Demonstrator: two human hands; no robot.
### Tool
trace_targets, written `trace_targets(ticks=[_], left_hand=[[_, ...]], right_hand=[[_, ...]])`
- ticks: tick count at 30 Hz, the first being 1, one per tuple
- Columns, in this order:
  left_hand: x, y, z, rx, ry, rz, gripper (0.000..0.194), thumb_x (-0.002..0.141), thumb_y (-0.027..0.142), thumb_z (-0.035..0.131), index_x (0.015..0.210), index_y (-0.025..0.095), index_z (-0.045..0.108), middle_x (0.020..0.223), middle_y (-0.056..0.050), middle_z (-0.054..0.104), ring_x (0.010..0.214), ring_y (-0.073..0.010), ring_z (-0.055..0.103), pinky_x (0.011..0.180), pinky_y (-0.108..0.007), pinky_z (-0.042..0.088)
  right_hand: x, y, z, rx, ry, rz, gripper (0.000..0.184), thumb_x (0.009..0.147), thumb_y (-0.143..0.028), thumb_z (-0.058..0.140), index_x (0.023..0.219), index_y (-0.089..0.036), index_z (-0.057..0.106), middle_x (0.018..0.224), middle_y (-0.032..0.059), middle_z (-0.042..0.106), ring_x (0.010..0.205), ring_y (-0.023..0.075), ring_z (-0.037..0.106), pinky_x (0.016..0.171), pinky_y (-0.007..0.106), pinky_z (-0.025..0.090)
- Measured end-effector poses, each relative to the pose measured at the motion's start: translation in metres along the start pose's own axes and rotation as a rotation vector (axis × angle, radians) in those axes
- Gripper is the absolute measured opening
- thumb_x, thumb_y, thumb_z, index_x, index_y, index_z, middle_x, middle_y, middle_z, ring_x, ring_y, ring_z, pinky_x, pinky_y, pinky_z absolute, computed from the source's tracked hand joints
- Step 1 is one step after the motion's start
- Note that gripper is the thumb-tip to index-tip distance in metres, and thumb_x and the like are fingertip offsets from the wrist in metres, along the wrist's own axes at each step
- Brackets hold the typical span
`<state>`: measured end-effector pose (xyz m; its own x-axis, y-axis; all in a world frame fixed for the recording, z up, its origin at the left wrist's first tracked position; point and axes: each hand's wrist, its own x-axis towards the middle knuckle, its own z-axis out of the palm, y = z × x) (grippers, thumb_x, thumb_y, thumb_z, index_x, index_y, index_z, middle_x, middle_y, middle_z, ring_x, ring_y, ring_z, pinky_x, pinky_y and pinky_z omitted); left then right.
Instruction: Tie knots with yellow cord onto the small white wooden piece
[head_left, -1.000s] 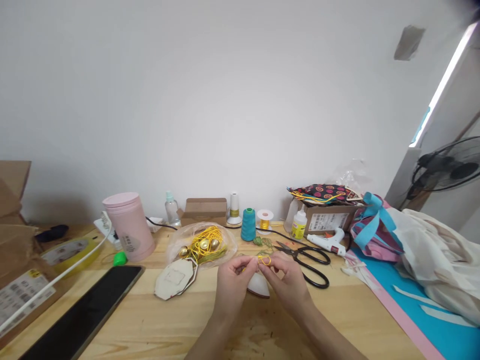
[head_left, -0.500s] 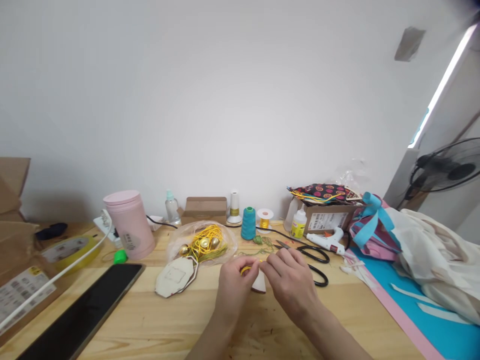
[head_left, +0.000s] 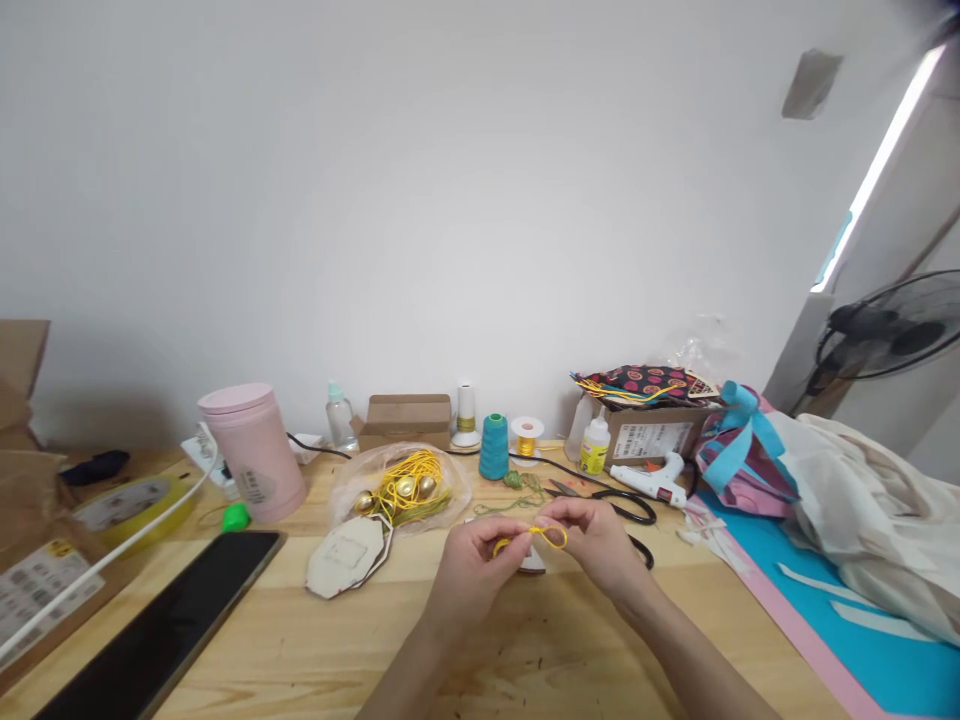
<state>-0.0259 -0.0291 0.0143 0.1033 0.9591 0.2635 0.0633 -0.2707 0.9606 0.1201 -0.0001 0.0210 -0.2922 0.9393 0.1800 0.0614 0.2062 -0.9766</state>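
While both hands' fingers pinch it, the thin yellow cord (head_left: pixel 536 536) forms small loops above the grainy wooden table (head_left: pixel 315 640).

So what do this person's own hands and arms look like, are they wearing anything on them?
Both are bare. The left hand and the right hand have no gloves, and no rings or watch can be made out. The forearms show no sleeves as far as the bottom edge of the picture. The fingers are slim with short nails; no polish or markings are visible, though the view is too small for fine detail.
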Motion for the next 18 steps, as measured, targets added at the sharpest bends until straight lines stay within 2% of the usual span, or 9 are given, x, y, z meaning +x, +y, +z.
trace_targets(ticks=[3,10,14,18], left_hand=[[0.001,0.0,-0.001,-0.066,0.1,-0.05,0.013,0.066,0.025,0.059,0.069,0.015,0.066,0.066,-0.003,0.066,0.062,-0.0143,0.056,0.058,-0.021,0.044],[0.002,-0.004,-0.001,-0.065,0.247,-0.097,0.015,0.064,0.026,0.06,0.069,0.013,0.066,0.066,-0.005,0.068,0.063,-0.016,0.059,0.059,-0.023,0.046],[0.002,-0.007,-0.001,0.059,0.267,-0.081,0.017,0.065,0.028,0.058,0.07,0.013,0.066,0.069,-0.006,0.068,0.066,-0.0177,0.059,0.062,-0.026,0.046],[-0.001,-0.005,-0.001,0.188,0.256,-0.026,0.017,0.067,0.028,0.055,0.073,0.015,0.066,0.074,-0.005,0.068,0.07,-0.0185,0.059,0.066,-0.028,0.045]], right_hand=[[-0.002,0.003,0.009,-0.021,-0.01,-0.054,0.021,0.064,-0.036,0.059,0.062,-0.015,0.063,0.061,0.0011,0.06,0.057,0.0132,0.051,0.054,0.023,0.038],[-0.004,0.013,0.022,-0.553,0.193,-0.453,0.021,0.076,-0.027,0.048,0.062,-0.018,0.061,0.056,0.0003,0.054,0.056,0.0127,0.046,0.053,0.023,0.033],[-0.007,0.006,0.018,-0.893,0.291,-0.683,0.018,0.076,-0.023,0.049,0.064,-0.021,0.062,0.055,0.0,0.054,0.057,0.0127,0.042,0.056,0.026,0.026],[-0.01,-0.003,0.015,-1.098,0.294,-0.824,0.02,0.078,-0.022,0.048,0.06,-0.02,0.059,0.053,-0.0009,0.053,0.056,0.0118,0.039,0.058,0.027,0.024]])
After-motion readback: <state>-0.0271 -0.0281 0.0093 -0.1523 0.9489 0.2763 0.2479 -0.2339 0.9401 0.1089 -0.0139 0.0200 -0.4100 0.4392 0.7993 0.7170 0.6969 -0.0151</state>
